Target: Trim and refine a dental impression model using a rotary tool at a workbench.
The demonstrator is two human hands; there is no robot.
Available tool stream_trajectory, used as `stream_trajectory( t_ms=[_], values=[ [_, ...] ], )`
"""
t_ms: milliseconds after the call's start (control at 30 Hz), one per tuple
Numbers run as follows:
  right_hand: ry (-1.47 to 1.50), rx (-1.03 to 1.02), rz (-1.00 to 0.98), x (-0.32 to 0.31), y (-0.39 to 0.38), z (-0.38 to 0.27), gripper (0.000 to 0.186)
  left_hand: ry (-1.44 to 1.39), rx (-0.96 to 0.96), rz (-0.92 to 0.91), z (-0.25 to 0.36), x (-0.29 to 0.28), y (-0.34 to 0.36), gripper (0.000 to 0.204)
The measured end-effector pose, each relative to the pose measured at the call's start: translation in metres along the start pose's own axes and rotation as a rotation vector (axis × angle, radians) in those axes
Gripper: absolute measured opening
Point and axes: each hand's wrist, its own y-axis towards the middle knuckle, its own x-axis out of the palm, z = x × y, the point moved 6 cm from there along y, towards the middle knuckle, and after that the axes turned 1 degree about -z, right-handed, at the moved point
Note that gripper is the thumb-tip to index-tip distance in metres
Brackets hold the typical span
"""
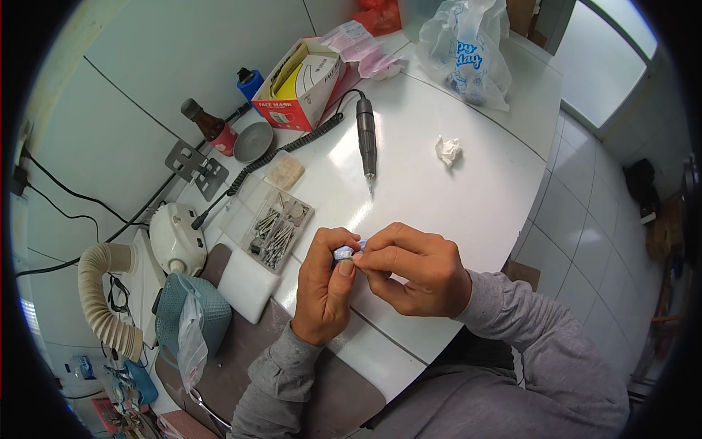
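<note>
In the head view, my left hand (329, 285) is closed around a small pale blue-and-white piece (344, 252), held upright between thumb and fingers. My right hand (409, 271) is pinched against that piece from the right; its fingertips partly hide it, and any tiny item between them is too small to make out. Just beyond my hands lie a clear compartment box of small metal bits (281, 227) and a black handpiece (365, 132) with a coiled cord, resting on the white desk (482, 212).
Behind are a mask box (296, 99), brown bottle (205, 124), grey dish (253, 140), plastic bag (461, 58) and crumpled tissue (448, 151). To the left stand a white control unit (177, 238), ridged hose (102, 307), teal basket (190, 325) and white pad (247, 285) beside a brown mat (344, 395).
</note>
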Motion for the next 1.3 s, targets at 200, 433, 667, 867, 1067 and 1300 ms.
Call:
stream_trajectory(
  t_ms=[200, 433, 667, 867, 1067, 1300],
  values=[
    [-0.016, -0.005, 0.000, 0.0006, -0.0009, 0.0017, 0.027, 0.006, 0.007, 0.010, -0.0019, 0.0001, 0.0027, 0.028],
    [-0.031, -0.034, 0.004, 0.0020, -0.0013, -0.0016, 0.028, 0.020, 0.012, 0.036, 0.0001, -0.0029, 0.0023, 0.030],
    [-0.028, -0.028, 0.002, 0.0015, -0.0010, -0.0024, 0.028, 0.038, 0.018, 0.028, -0.0009, -0.0044, 0.0003, 0.032],
    [-0.014, -0.026, 0.020, 0.0009, -0.0008, -0.0008, 0.028, -0.018, -0.006, 0.007, 0.0015, -0.0005, 0.0011, 0.034],
    [-0.014, -0.015, 0.017, 0.0010, -0.0003, -0.0009, 0.027, -0.007, -0.007, 0.000, 0.0017, -0.0016, 0.0015, 0.036],
    [0.011, -0.004, 0.016, 0.0015, 0.0005, -0.0025, 0.026, 0.018, 0.012, 0.003, 0.0063, -0.0034, -0.0005, 0.036]
  ],
)
